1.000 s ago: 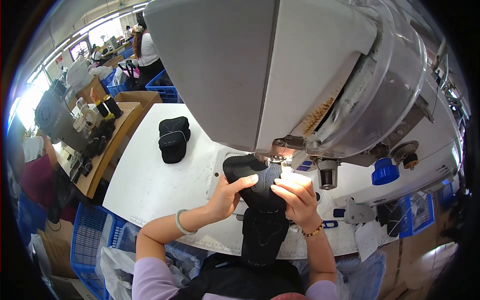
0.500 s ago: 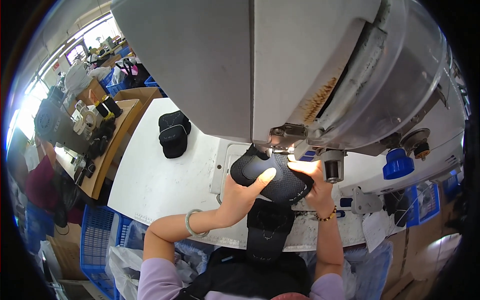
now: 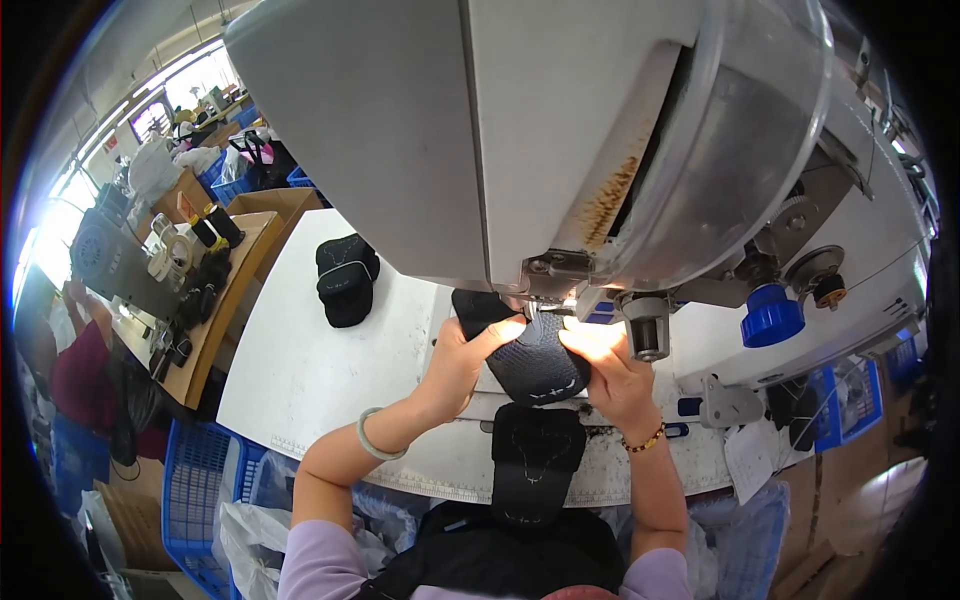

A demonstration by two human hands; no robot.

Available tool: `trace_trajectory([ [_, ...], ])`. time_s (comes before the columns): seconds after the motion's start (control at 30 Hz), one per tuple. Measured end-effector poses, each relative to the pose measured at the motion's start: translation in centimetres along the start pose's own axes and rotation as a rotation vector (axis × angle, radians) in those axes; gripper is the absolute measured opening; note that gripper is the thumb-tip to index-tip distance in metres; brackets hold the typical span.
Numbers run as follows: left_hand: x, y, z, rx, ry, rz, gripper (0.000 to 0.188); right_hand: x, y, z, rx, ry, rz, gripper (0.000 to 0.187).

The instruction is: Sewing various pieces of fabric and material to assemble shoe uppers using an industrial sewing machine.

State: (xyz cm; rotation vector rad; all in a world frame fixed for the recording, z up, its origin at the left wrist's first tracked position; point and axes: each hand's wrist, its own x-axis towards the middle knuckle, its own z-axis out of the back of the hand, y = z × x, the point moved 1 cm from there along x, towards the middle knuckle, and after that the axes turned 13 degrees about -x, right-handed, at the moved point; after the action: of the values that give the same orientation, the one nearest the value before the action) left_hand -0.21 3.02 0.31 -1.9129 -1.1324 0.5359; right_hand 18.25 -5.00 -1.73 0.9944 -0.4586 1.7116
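Under the needle of a large sewing machine (image 3: 400, 140) lies a black textured fabric piece (image 3: 537, 368), perhaps a shoe-upper part, with white marks along its near edge. My left hand (image 3: 452, 365) grips its left side, thumb on top near the needle. From the right, my right hand (image 3: 618, 378) pinches the piece, with thumb and forefinger close to the lit needle area (image 3: 545, 308). The fingers underneath are partly hidden. Just nearer to me, a second black piece (image 3: 538, 455) with a pale stitched outline lies over the table edge.
A stack of black pieces (image 3: 346, 280) rests on the left of the white table (image 3: 300, 390). Blue crates (image 3: 195, 490) with plastic bags stand below. A wooden bench (image 3: 235, 290) with another machine is at far left. A blue knob (image 3: 772, 316) juts out at right.
The fabric piece has turned and shifted slightly left under the needle. My left hand has moved left and up, and the right hand has moved left with it. The view has shifted slightly.
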Motion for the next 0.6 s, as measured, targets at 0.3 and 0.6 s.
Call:
trace_trajectory([
  [0.3, 1.2, 0.1, 1.0, -0.034, 0.030, 0.077, 0.022, 0.7, 1.3, -0.4, -0.153, -0.104, 0.117, 0.033],
  [0.6, 0.9, 0.3, 0.9, -0.052, 0.020, 0.040, 0.020, -0.5, 0.7, -0.2, -0.053, -0.119, 0.039, 0.033],
])
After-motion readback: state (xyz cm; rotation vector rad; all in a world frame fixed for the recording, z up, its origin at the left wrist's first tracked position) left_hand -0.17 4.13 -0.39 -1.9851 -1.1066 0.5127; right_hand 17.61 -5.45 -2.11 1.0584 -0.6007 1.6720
